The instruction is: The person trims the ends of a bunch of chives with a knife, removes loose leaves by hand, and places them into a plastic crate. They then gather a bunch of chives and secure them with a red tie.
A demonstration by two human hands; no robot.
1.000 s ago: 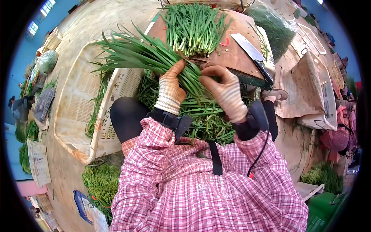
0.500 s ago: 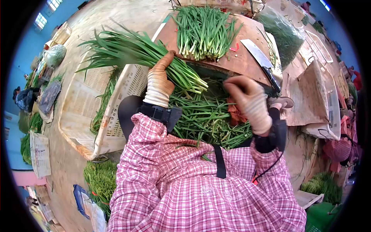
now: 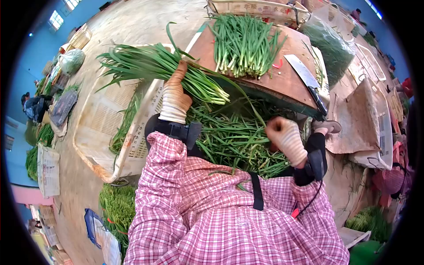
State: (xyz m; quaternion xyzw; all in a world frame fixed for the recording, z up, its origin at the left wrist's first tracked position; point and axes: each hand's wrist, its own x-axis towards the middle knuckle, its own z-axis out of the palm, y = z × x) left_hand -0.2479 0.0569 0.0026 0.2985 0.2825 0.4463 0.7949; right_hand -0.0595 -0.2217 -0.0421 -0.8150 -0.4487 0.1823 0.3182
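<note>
My gloved left hand [image 3: 176, 90] grips a thick bundle of green chives [image 3: 163, 68], held level with its leaf tips pointing left and its pale cut ends [image 3: 218, 95] to the right. My gloved right hand [image 3: 282, 134] is a fist pinching one long chive leaf [image 3: 247, 104] that stretches up to the bundle. Under both hands lies a heap of loose chives [image 3: 229, 137]. A wooden cutting board [image 3: 291, 79] beyond it carries a trimmed pile of chives [image 3: 243, 44] and a cleaver [image 3: 307, 79].
A pale plastic crate [image 3: 101, 128] lies tilted at my left with some chives in it. More crates [image 3: 371, 119] stand at the right, a bag of greens [image 3: 331, 44] behind the board. Bundled chives [image 3: 117, 207] lie on the floor. A person [image 3: 33, 108] crouches far left.
My right hand let go of the bundle, dropped toward my lap and closed on a single leaf, pulling it away. My left hand lifted the bundle up and leftward.
</note>
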